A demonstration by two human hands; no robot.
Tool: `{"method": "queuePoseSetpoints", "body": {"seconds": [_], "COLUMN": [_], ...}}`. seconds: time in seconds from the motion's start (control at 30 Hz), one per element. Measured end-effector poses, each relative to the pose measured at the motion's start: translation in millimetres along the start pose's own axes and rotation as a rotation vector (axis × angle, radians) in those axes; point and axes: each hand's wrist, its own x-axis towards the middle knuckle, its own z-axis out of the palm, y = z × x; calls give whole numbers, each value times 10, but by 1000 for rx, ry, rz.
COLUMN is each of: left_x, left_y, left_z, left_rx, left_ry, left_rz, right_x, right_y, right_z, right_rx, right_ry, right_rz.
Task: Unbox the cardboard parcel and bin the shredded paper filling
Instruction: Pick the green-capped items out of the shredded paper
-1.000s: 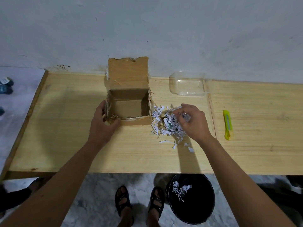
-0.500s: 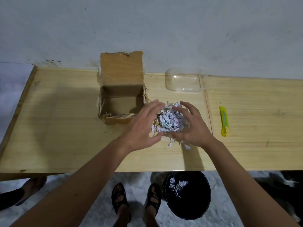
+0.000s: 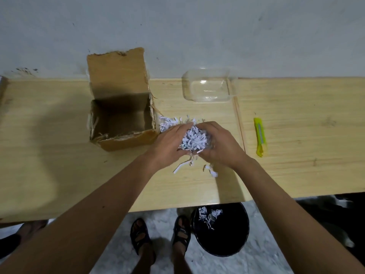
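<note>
Wooden table [image 3: 59,165]: hands [image 3: 195,143] cup shredded paper [image 3: 194,140], print seemingly illegible.

No readable text, label or brand anywhere; print on shredded paper [image 3: 194,140] illegible.

Spanning the view against a pale wall: a light wooden table [image 3: 59,159], with a thin raised strip running front to back right of centre. Sitting on it left of centre: an open cardboard box [image 3: 120,123], flap standing up at the back. Lying just right of the box: a heap of shredded paper [image 3: 167,123], with loose strips [image 3: 180,167] trailing toward the front edge. Resting near the wall: a clear plastic container [image 3: 207,88]. Lying well to the right, past the strip: a yellow utility knife [image 3: 260,139]. Standing on the pale floor [image 3: 110,254] beneath the table's front edge: a black bin [image 3: 227,244] holding a few paper shreds, beside two sandalled feet
</note>
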Motion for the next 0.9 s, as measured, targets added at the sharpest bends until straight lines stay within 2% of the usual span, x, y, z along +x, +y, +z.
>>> {"method": "queuePoseSetpoints", "body": {"seconds": [0.17,0.47,0.73,0.9], "left_x": [90,388,518,494], "left_y": [-47,-12,-30,-22], "left_z": [-3,-25,5,-8], "left_rx": [-148,-319,-380,-367], "left_ry": [67,173,184,185], "left_rz": [-25,-174,-289,-300], "right_x": [156,484,551,350], "right_y": [37,183,235,165], "right_z": [-168,-323,-278,-421], "right_rx": [70,128,193,151], "right_ry": [-54,-107,-60,78], "right_rz": [68,205,260,201]}}
